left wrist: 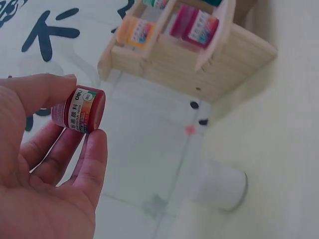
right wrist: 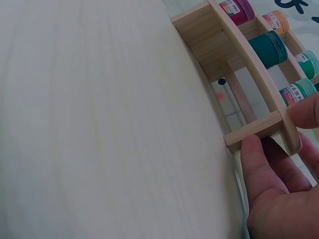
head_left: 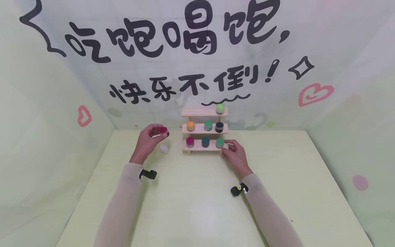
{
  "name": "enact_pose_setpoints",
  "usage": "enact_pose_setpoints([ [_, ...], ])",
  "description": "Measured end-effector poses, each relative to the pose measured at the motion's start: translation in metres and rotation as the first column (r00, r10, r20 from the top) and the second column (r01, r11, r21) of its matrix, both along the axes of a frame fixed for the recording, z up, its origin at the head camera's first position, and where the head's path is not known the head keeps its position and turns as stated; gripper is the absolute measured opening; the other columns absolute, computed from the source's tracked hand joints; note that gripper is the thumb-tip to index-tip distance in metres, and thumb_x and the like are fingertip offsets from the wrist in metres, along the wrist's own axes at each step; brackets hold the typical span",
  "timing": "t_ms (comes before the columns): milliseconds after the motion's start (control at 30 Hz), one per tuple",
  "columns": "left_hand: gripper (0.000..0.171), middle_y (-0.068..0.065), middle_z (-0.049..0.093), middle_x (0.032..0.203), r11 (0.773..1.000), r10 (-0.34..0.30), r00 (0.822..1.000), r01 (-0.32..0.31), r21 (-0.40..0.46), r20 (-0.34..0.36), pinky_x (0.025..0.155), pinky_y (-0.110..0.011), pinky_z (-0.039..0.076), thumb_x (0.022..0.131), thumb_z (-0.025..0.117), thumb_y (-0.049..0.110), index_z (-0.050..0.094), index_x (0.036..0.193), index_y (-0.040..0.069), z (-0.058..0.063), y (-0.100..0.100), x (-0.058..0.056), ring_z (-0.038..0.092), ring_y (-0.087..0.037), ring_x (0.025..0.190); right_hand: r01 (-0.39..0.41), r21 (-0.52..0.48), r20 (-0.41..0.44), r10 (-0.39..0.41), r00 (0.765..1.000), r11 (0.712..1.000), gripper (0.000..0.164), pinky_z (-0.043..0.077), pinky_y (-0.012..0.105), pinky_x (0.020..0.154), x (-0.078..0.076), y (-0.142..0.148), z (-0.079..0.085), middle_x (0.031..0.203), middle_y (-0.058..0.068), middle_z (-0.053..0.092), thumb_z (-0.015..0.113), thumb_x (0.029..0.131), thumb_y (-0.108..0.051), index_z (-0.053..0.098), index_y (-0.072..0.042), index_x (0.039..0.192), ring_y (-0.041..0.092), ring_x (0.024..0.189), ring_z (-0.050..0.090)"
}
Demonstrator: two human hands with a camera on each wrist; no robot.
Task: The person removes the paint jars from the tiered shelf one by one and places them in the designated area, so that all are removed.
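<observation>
Between thumb and fingers my left hand (head_left: 146, 142) pinches a small red paint jar (head_left: 163, 130), held above the table left of a three-tier wooden rack (head_left: 205, 148). The left wrist view shows the red jar (left wrist: 84, 109) tilted on its side, its label turned to the camera. My right hand (head_left: 237, 156) grips the right end of the rack's lowest shelf; in the right wrist view its thumb lies on top, close to a green jar (right wrist: 298, 91), with fingers underneath. A white jar (head_left: 164, 148) stands on the table below the left hand.
The lowest shelf holds magenta (head_left: 190, 142), teal (head_left: 205, 142) and green (head_left: 220, 142) jars. On the middle one are orange (head_left: 190, 126), green (head_left: 208, 125) and black (head_left: 219, 127) jars. A light-green jar (head_left: 220, 108) sits at the top right. A printed cloth wall (head_left: 166, 116) rises behind.
</observation>
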State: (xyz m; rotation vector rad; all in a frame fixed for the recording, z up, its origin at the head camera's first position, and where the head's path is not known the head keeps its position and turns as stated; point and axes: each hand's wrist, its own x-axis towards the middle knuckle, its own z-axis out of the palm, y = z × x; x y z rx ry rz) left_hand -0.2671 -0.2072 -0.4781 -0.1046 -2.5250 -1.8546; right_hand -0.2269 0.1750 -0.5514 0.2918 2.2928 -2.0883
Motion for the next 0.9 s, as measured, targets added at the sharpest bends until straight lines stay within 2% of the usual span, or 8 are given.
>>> enact_pose_setpoints([
  [233,0.053,-0.011,0.068,0.136,0.999,0.039,0.999,-0.039,0.004,0.026,0.094,-0.015,0.056,0.093,0.084,0.027,0.062,0.139,0.011,-0.019,-0.024,0.007,0.066,-0.019,0.123,-0.006,-0.019,0.008,0.006,1.000,1.000,0.042,0.063,0.024,0.082,0.000,0.000,-0.001,0.107,0.012,0.074,0.074,0.095,-0.011,0.065,-0.016,0.137,0.018,0.092,0.072],
  [400,0.057,-0.012,0.067,0.138,0.998,0.056,0.996,-0.055,-0.013,0.065,0.093,-0.014,0.056,0.093,0.084,0.030,0.060,0.140,0.010,-0.028,-0.035,0.013,0.064,-0.023,0.127,-0.002,-0.043,0.025,0.003,1.000,0.999,0.044,0.063,0.023,0.083,0.002,0.000,0.000,0.110,0.012,0.073,0.073,0.096,-0.011,0.064,-0.017,0.139,0.017,0.094,0.072],
  [500,0.059,-0.012,0.067,0.140,0.997,0.068,0.993,-0.064,-0.050,0.097,0.098,-0.018,0.055,0.093,0.084,0.033,0.059,0.142,0.011,-0.033,-0.040,0.016,0.063,-0.027,0.132,0.006,-0.053,0.027,-0.004,1.000,0.999,0.044,0.063,0.023,0.083,0.003,0.000,0.000,0.107,0.011,0.072,0.073,0.097,-0.010,0.064,-0.017,0.139,0.016,0.092,0.071],
  [633,0.058,-0.012,0.067,0.142,0.992,0.092,0.987,-0.080,-0.095,0.135,0.110,-0.034,0.053,0.094,0.083,0.032,0.058,0.143,0.012,-0.040,-0.046,0.018,0.062,-0.031,0.136,0.010,-0.041,0.026,-0.009,1.000,0.999,0.045,0.062,0.021,0.082,0.004,-0.002,-0.001,0.105,0.010,0.071,0.072,0.098,-0.010,0.064,-0.018,0.141,0.016,0.091,0.069],
  [733,0.057,-0.014,0.066,0.142,0.989,0.108,0.983,-0.091,-0.113,0.150,0.113,-0.045,0.051,0.094,0.082,0.030,0.058,0.143,0.011,-0.045,-0.049,0.018,0.061,-0.032,0.136,0.014,-0.019,0.029,-0.013,0.999,1.000,0.044,0.061,0.021,0.081,0.006,-0.003,0.000,0.107,0.010,0.071,0.071,0.098,-0.011,0.064,-0.018,0.141,0.016,0.092,0.069],
  [900,0.057,-0.015,0.066,0.141,0.987,0.120,0.977,-0.099,-0.128,0.175,0.115,-0.047,0.048,0.095,0.082,0.029,0.058,0.144,0.011,-0.054,-0.053,0.019,0.061,-0.033,0.135,0.024,0.001,0.038,-0.024,0.999,1.000,0.042,0.061,0.022,0.081,0.008,-0.004,0.002,0.110,0.012,0.070,0.072,0.099,-0.012,0.065,-0.019,0.139,0.017,0.093,0.068],
])
